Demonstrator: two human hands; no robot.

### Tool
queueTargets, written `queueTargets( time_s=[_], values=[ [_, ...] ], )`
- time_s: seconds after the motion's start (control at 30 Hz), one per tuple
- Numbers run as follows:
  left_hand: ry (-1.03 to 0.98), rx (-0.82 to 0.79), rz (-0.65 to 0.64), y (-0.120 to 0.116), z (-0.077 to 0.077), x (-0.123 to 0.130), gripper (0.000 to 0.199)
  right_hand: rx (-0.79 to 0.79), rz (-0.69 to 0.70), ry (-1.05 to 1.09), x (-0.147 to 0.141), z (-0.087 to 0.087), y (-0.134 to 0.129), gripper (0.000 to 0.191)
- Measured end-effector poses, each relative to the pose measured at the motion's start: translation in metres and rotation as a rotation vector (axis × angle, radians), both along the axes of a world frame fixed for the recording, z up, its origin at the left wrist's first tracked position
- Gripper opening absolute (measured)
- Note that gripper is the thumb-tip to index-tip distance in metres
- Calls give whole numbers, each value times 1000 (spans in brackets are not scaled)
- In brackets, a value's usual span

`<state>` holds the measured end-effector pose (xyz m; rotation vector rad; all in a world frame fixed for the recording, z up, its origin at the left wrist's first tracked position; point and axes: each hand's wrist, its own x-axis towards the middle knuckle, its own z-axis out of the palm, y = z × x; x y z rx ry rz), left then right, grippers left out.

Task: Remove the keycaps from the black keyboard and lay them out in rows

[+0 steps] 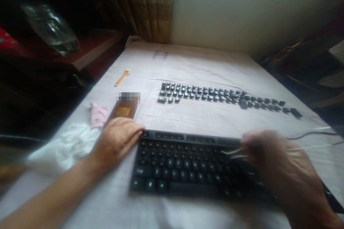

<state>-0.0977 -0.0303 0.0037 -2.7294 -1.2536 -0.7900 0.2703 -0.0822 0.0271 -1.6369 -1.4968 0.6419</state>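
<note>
A black keyboard (193, 188) lies on the cloth-covered bed or table in front of me, with part of its keycaps gone from the upper rows. My left hand (118, 134) grips its upper left corner between thumb and fingers. Over the right half hovers my right hand (271, 161), smeared by motion and closed around a thin two-pronged wire tool (233, 153). The prongs point left above the keys; whether they touch any is unclear. Beyond the keyboard, loose black keycaps (204, 93) stand in rows on the cloth.
Near my left hand lie a brown bottle (123, 111), a pink cloth (99, 114) and a white crumpled cloth or bag (72, 146). An orange-handled brush (122, 78) rests farther back. A cable (309, 134) runs at the right. A wooden shelf (99, 44) stands left.
</note>
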Motion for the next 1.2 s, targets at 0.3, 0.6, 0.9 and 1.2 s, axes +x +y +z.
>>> queueTargets(
  time_s=[0.3,0.6,0.9,1.2],
  values=[
    [-49,0,25,-3,-2,5,25,-107,291,119,-37,34,2,13],
    [-76,-19,30,-4,-5,4,25,26,517,70,-84,30,11,12],
    [-68,-45,40,-4,-5,2,27,80,659,-100,-97,20,18,11],
    [-70,-67,42,-2,-7,3,28,60,881,-254,-104,17,24,10]
  ],
)
